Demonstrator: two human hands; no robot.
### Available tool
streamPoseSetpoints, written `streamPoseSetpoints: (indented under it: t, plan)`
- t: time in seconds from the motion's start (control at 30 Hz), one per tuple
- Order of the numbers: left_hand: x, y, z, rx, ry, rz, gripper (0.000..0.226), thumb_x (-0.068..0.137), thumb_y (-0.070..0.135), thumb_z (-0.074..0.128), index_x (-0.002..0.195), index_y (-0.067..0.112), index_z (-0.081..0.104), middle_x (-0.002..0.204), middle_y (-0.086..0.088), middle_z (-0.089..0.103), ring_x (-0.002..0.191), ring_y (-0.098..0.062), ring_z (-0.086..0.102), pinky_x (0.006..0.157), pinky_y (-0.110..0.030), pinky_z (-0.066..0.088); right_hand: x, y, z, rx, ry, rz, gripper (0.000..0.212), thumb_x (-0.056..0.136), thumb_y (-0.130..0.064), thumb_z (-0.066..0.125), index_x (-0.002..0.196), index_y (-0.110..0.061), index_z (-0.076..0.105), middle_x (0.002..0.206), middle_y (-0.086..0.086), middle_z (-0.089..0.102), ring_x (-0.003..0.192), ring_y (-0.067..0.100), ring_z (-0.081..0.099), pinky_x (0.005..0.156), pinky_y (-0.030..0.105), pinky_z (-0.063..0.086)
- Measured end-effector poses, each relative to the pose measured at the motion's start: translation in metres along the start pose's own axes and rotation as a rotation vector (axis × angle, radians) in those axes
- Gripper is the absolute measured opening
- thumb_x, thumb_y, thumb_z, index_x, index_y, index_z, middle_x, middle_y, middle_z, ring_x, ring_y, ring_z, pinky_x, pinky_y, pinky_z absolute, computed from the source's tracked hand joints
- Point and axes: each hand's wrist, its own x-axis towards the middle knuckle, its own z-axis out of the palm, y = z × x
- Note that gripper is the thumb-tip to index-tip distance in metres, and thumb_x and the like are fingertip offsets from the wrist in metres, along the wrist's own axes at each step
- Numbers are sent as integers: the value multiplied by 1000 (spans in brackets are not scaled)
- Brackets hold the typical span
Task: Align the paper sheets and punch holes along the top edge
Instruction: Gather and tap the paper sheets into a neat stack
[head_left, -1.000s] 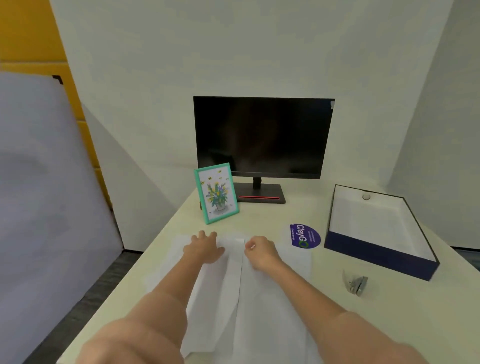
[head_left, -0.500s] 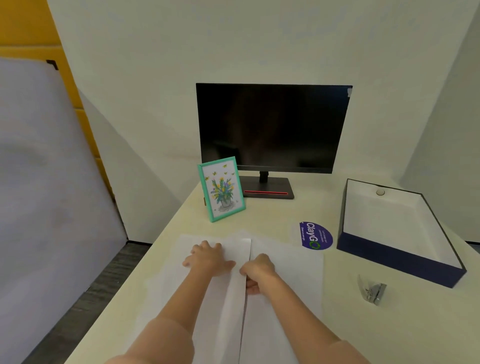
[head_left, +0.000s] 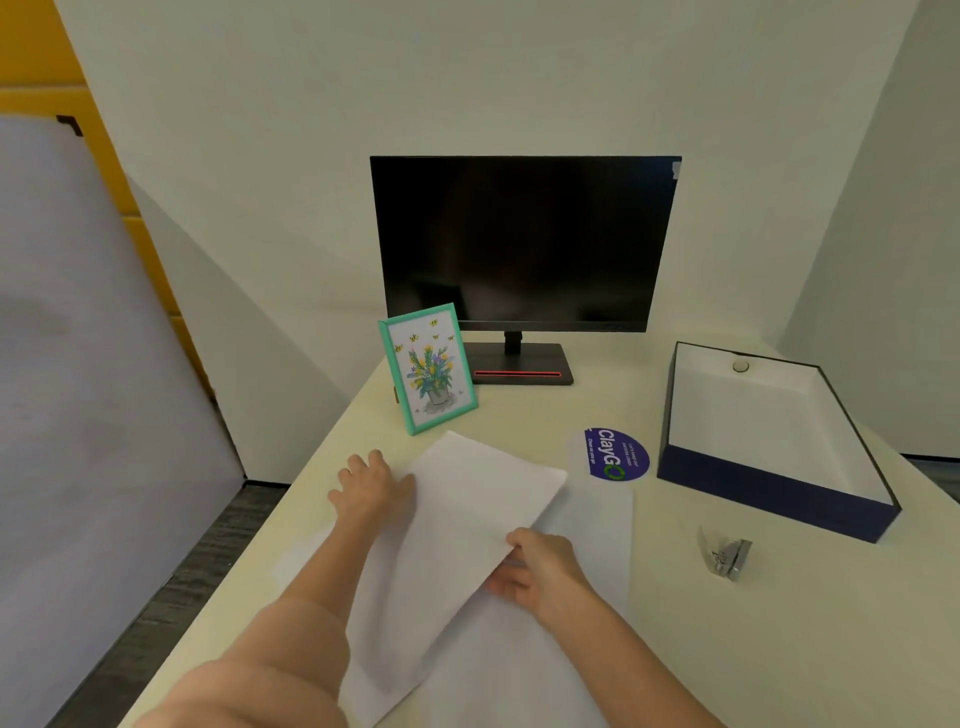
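A white paper sheet (head_left: 462, 525) is lifted and tilted above the desk, turned diagonally. My right hand (head_left: 540, 569) pinches its right edge. My left hand (head_left: 371, 488) grips its left edge near the top corner. Another white sheet (head_left: 597, 540) lies flat on the pale desk under and to the right of the lifted one. A small metal hole punch (head_left: 724, 556) sits on the desk to the right, apart from both hands.
A teal picture frame (head_left: 428, 369) stands behind the sheets, with a black monitor (head_left: 524, 244) beyond it. A purple round sticker (head_left: 615, 454) lies right of the sheets. An open navy box (head_left: 774, 491) stands at the right. The desk's left edge drops to the floor.
Both hands lay on two flat sheets side by side before. Now they have lifted one sheet and swung it diagonally, the right hand drawn back toward me.
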Motion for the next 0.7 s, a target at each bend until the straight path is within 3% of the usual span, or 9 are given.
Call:
streamPoseSetpoints:
  t: [0.07, 0.17, 0.27, 0.4, 0.57, 0.7]
  plan:
    - [3, -4, 4, 75, -52, 14, 75, 83, 65, 48, 137, 15, 35, 138, -10, 36, 130, -30, 34, 103, -45, 33, -8, 6, -4, -14, -56, 61, 9, 91, -2, 48, 90, 1, 57, 83, 21, 64, 70, 33, 65, 58, 40, 55]
    - [5, -5, 4, 122, -65, 38, 84, 74, 71, 56, 135, 16, 37, 137, -10, 36, 129, -29, 33, 103, -45, 34, -19, 6, -12, -178, -124, 102, 14, 90, -11, 56, 99, 1, 57, 91, 23, 64, 76, 33, 66, 60, 39, 57]
    - [6, -5, 3, 85, -81, 44, 84, 73, 68, 60, 134, 17, 37, 137, -10, 38, 129, -29, 34, 103, -44, 36, -25, 1, -27, -245, -36, 58, 21, 88, -16, 62, 106, -6, 56, 102, 17, 56, 88, 28, 62, 73, 42, 57]
    - [8, -4, 0, 40, -118, 45, 82, 72, 66, 65, 132, 16, 38, 134, -10, 44, 128, -29, 37, 100, -42, 38, -34, -7, -36, 48, 2, 157, 40, 85, -20, 70, 112, -9, 42, 122, 19, 41, 114, 34, 50, 95, 56, 45]
    - [7, -6, -1, -8, -155, -4, 80, 69, 63, 70, 128, 14, 46, 132, -10, 38, 126, -29, 35, 100, -40, 39, -30, -9, -30, 114, 35, 214, 39, 85, -22, 69, 110, -7, 44, 115, 21, 51, 108, 32, 52, 91, 55, 42]
    - [6, -5, -8, -160, -219, -1, 80, 71, 45, 78, 131, 8, 41, 134, -13, 39, 123, -30, 43, 95, -38, 41, -20, -8, -31, 111, 66, 224, 31, 84, -18, 66, 108, -6, 51, 98, 14, 58, 103, 28, 56, 85, 51, 41]
